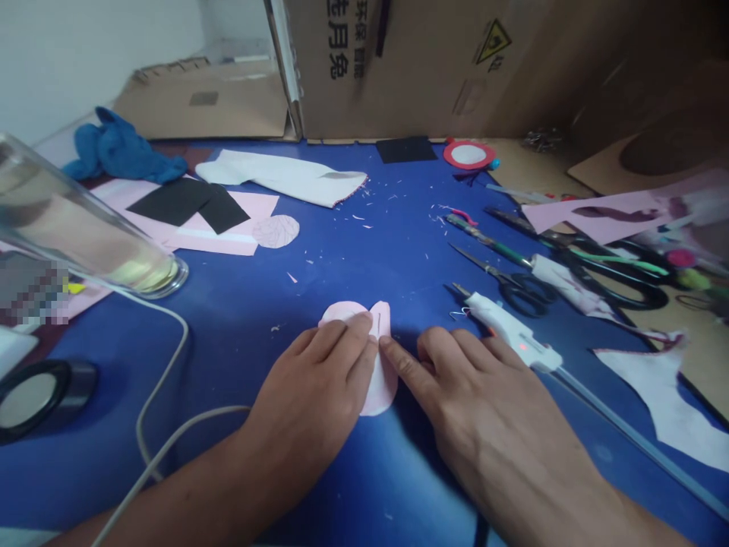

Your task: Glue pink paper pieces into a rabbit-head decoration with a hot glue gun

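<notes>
On the blue tabletop (228, 365), a pale pink cutout (380, 391) with rounded edges lies flat in the lower middle. A narrow upright tab with a short dark line on it sticks up at its top. My left hand (319, 380) covers the cutout's left side, its bent fingers closed together and pressing it down. From the other side, my right hand (472, 387) reaches in with the index finger stretched out, its tip touching the tab's right edge. The other right fingers are loosely bent and apart from the cutout; the thumb is hidden.
A white glue gun (512, 334) lies close beyond my right hand, near black-handled scissors (506, 281). At left stand a tall glass of liquid (114, 235) and a black tape roll (45, 395). A white cable (185, 334) crosses near my left forearm. Cardboard (410, 76) borders the back.
</notes>
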Demonstrator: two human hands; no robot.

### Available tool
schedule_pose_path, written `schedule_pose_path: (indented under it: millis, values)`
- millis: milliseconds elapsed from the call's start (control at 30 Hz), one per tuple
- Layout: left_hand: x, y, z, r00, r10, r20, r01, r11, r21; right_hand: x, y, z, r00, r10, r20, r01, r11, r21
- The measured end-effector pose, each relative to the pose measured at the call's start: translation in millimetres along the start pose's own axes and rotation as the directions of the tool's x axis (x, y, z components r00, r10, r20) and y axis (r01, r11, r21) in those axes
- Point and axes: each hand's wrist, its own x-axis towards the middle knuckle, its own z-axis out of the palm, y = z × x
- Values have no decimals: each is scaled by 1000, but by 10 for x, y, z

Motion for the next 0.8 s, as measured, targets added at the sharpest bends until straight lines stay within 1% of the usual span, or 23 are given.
schedule_pose_path:
  millis: [133,233,333,500,567,633,667,733,800]
  values:
    - [12,10,-28,997,10,-72,-17,995,-98,-1,10,2,1000,1,4,-1,1000,16]
    - [10,19,-36,998,20,-66,-30,988,-152,9,13,-8,1000,1,2,-1,1000,22]
    - [15,32,-33,999,26,-47,-32,989,-144,13,0,-6,1000,2,4,-3,1000,18]
    - [28,52,-17,996,24,-82,-35,990,-135,14,15,-3,1000,7,10,-7,1000,29]
    - [19,48,-13,997,28,-72,-37,991,-129,15,93,-27,1000,-2,-11,2,998,57]
    - [1,38,-10,999,33,-35,-37,992,-123,11,220,-72,999,5,-51,0,995,100]
    - [-9,30,-8,999,35,-15,-37,992,-121,4,292,-100,996,22,-89,-11,993,119]
    - [-28,16,-3,999,37,8,-36,992,-120,-26,423,-159,988,91,-122,-67,979,193]
    - [-41,6,4,999,40,7,-38,992,-124,-77,497,-204,990,100,-102,-71,965,253]
